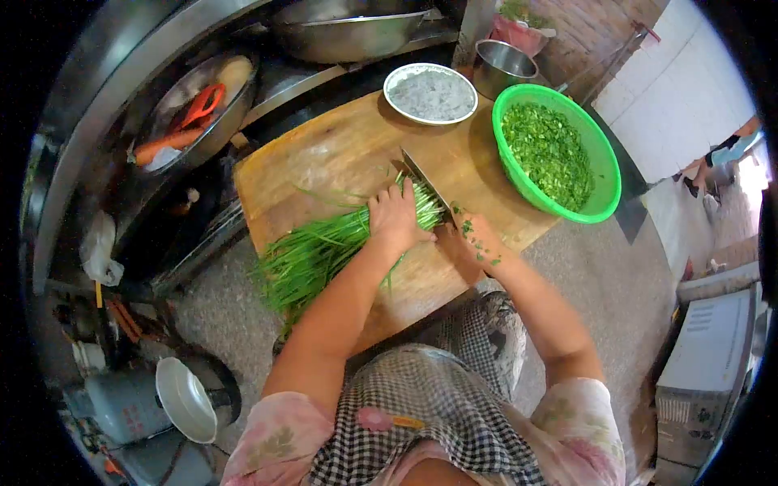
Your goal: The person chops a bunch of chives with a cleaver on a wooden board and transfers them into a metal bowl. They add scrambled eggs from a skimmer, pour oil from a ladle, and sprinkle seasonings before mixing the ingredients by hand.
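Observation:
A long bunch of green stalks (316, 255) lies across the wooden cutting board (300, 166), its leafy ends hanging over the near left edge. My left hand (395, 215) presses down on the bunch near its pale cut end, fingers closed over the stalks. In my right hand (474, 241) is a knife (423, 178), its blade upright beside the stalk ends and pointing away from me. Green bits stick to the back of my right hand. Right of the knife, a green basin (612, 174) holds chopped greens (549, 154).
A white bowl (429, 93) of greyish translucent contents and a metal pot (504, 69) stand at the board's far side. At left, a metal bowl (231, 121) holds a peeler and carrots. Boxes (705, 344) stand right; a person's legs (703, 168) show at far right.

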Demonstrator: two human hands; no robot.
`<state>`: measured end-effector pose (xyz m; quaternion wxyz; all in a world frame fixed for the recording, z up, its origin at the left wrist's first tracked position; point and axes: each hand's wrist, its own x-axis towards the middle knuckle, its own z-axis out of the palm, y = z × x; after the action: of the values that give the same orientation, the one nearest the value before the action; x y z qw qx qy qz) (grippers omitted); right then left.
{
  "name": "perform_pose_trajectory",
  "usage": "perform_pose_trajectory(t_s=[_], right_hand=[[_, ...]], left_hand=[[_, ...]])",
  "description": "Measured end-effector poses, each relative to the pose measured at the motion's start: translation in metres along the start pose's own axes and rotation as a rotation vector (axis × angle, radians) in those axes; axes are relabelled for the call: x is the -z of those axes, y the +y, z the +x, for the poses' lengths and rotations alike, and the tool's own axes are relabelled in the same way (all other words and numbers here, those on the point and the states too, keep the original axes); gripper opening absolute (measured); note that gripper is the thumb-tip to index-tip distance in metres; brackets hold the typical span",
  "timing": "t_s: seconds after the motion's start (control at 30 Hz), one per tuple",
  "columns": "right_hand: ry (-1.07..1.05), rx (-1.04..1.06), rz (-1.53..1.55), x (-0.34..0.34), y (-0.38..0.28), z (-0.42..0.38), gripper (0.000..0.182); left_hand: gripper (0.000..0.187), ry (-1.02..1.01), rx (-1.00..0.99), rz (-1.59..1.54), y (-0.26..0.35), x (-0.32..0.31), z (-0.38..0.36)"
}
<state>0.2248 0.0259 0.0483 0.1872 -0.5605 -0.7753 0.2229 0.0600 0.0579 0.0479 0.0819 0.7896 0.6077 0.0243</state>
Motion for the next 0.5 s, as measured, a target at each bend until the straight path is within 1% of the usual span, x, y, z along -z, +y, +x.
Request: perform_pose_trajectory(t_s=[0.1, 0.2, 0.3, 0.4, 0.5], right_hand=[[0.017, -0.035, -0.105, 0.005, -0.002, 0.001, 0.026], [0.016, -0.023, -0.099, 0.035, -0.012, -0.004, 0.028], [0.15, -0.006, -0.084, 0.053, -0.032, -0.022, 0.027], [0.095, 0.031, -0.101, 0.062, -0.046, -0.034, 0.025], [0.081, 0.092, -0.185, 0.048, -0.027, -0.038, 0.026]], left_hand=[[0.102, -0.071, 0.049, -0.13, -0.001, 0.001, 0.008], [0.096, 0.025, 0.038, -0.11, -0.002, -0.006, 0.007], [0.092, 0.059, 0.056, -0.11, -0.003, -0.009, 0.006], [0.088, 0.06, 0.029, -0.142, -0.008, -0.012, 0.01], [0.084, 0.013, 0.013, -0.181, -0.008, -0.006, 0.009]])
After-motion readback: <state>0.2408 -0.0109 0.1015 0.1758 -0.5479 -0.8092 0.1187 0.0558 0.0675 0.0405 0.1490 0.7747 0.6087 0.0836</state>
